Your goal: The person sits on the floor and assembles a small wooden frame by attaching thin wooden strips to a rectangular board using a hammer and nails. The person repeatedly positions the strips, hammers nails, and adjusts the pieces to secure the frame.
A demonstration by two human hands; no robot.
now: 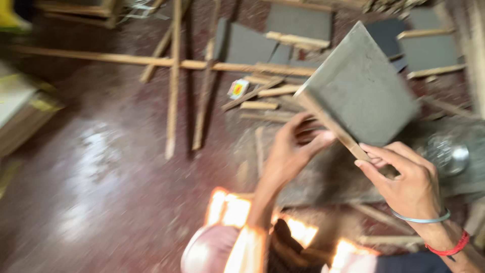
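I hold a square grey board (361,88) with a pale wooden edge strip, tilted up in front of me. My left hand (293,151) grips the lower left part of the wooden edge, fingers curled around it. My right hand (404,179) pinches the lower end of the same edge between thumb and fingers. A light bangle and a red thread sit on my right wrist. The picture is blurred by motion.
Long wooden strips (174,76) lie scattered on the dark red floor (101,167). More grey boards (252,45) lie at the back. A small yellow and red packet (238,89) sits among short wood pieces. A shiny metal bowl (447,154) rests at the right.
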